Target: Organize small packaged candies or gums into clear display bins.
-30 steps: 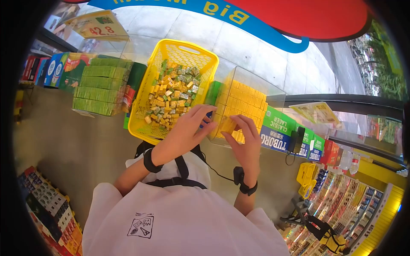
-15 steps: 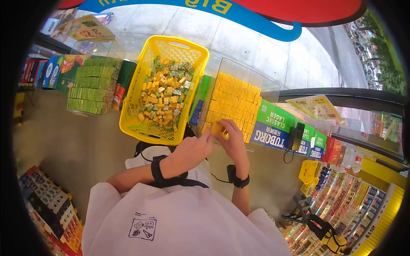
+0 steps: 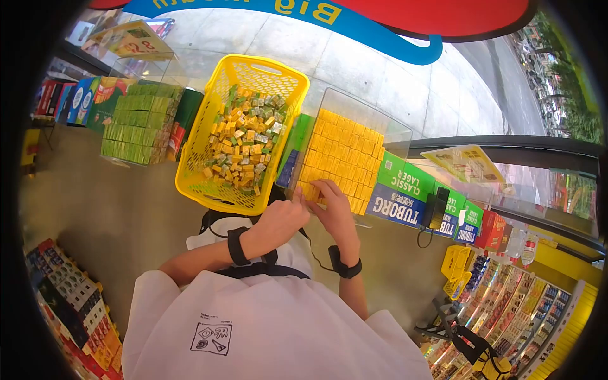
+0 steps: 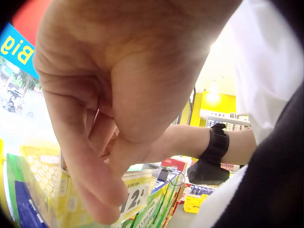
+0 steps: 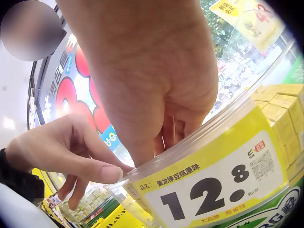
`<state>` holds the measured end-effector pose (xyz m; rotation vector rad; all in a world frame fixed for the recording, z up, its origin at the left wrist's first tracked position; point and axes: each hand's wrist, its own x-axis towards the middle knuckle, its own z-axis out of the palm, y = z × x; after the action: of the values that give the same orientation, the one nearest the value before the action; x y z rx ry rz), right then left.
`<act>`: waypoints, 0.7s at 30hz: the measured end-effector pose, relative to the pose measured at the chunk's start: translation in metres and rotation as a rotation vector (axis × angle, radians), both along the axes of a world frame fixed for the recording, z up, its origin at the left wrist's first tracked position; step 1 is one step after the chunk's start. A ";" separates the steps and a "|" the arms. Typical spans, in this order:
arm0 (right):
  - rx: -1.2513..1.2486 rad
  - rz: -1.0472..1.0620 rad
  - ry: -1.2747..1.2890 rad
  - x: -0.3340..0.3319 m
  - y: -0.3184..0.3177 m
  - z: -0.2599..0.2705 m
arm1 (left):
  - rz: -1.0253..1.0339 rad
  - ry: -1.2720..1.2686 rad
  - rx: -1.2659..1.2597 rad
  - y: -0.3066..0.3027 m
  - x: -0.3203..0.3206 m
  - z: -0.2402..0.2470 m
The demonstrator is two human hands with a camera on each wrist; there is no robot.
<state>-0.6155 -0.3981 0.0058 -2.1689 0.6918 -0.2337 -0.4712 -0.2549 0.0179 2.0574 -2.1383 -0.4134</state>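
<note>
A clear bin (image 3: 396, 136) holds neat rows of small yellow boxes (image 3: 342, 149). My right hand (image 3: 334, 212) reaches over the bin's near rim at its left corner. Its thumb and fingers pinch a small yellow box there, mostly hidden by the fingers. In the right wrist view those fingers dip behind a yellow-and-white price label (image 5: 209, 185) reading 12.8. My left hand (image 3: 285, 221) is at the same corner, its index finger stretched toward the right fingertips. In the right wrist view the left thumb (image 5: 111, 174) lies along the rim, with the other fingers hanging loosely outside.
A yellow basket (image 3: 190, 180) of mixed small yellow and green boxes stands left of the bin. Beyond it is a stack of green packs (image 3: 136, 123). Tuborg beer cartons (image 3: 399, 196) line the right side. A dark device (image 3: 437, 206) hangs on them.
Both hands have come closer together and moved to the bin's near left corner. The right hand has lowered a small yellow box into that corner. The view has shifted slightly.
</note>
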 end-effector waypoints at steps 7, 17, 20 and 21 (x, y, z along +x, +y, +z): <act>-0.062 0.016 0.006 -0.001 0.002 0.001 | 0.026 0.026 -0.104 0.001 0.007 0.016; -0.090 -0.085 0.057 0.004 0.011 0.029 | 0.029 0.414 -0.487 0.025 0.060 0.030; -0.164 -0.155 0.030 0.011 0.019 0.043 | 0.187 0.351 -0.513 0.037 0.085 0.009; -0.190 -0.201 -0.007 0.014 0.022 0.047 | 0.186 0.351 -0.514 0.041 0.096 -0.005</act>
<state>-0.6012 -0.3762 0.0528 -2.2762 0.9170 -0.4280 -0.3752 -0.2141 0.0126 1.7182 -1.6213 -0.1587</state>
